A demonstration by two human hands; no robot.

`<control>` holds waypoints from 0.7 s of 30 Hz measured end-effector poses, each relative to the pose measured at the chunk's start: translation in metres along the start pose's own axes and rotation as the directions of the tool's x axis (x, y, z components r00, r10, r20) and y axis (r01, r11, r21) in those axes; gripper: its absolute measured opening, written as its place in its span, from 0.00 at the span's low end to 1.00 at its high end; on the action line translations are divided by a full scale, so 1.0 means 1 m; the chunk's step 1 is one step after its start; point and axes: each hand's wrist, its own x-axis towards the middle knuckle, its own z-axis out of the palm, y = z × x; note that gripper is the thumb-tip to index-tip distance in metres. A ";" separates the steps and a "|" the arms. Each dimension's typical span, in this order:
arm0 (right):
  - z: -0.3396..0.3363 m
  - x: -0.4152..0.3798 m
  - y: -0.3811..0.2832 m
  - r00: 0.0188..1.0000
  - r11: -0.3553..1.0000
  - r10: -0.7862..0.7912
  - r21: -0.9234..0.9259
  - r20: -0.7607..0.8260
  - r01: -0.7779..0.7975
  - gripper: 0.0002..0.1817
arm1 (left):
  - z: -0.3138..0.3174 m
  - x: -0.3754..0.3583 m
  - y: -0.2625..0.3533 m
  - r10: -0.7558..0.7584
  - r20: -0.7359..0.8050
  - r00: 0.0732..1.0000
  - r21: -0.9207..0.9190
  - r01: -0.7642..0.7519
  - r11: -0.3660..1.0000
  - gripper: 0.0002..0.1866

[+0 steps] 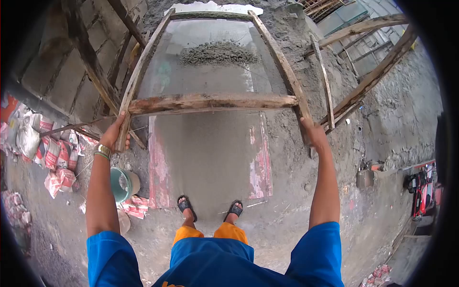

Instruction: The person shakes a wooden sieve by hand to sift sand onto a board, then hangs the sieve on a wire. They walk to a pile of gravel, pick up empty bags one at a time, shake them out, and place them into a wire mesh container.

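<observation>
A wooden-framed sand screen (215, 102) stretches out in front of me, its two side rails running away from my body. My left hand (114, 135) is closed around the near end of the left rail. On the right rail's near end, my right hand (314, 134) is wrapped in the same way. Toward the far end of the screen lies a heap of coarse grey gravel (220, 53). Below the crossbar, fine grey sand (205, 158) covers the middle of a sheet with pinkish-red edges (159, 177).
A green-rimmed bucket (120, 184) stands left of the sheet, near red-and-white sacks (57, 153). Wooden poles (373, 79) lean at the right. A block wall (86, 71) rises at the left. My sandaled feet (187, 208) are at the sheet's near edge. A red vehicle (420, 198) is far right.
</observation>
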 end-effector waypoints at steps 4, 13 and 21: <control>0.123 -0.090 0.162 0.996 0.976 0.080 0.208 -0.043 -0.070 0.32 | 0.003 0.015 -0.215 -0.111 -0.123 0.986 -0.099 0.099 0.990 0.39; 0.193 -0.266 0.361 0.944 0.824 0.285 0.459 0.168 -0.331 0.23 | -0.001 -0.108 -0.508 0.052 -0.118 0.992 -0.258 -0.081 0.963 0.38; 0.116 -0.044 0.129 0.994 0.993 0.111 0.037 0.018 -0.111 0.46 | 0.019 0.031 -0.197 -0.090 -0.137 0.986 -0.142 0.070 0.987 0.39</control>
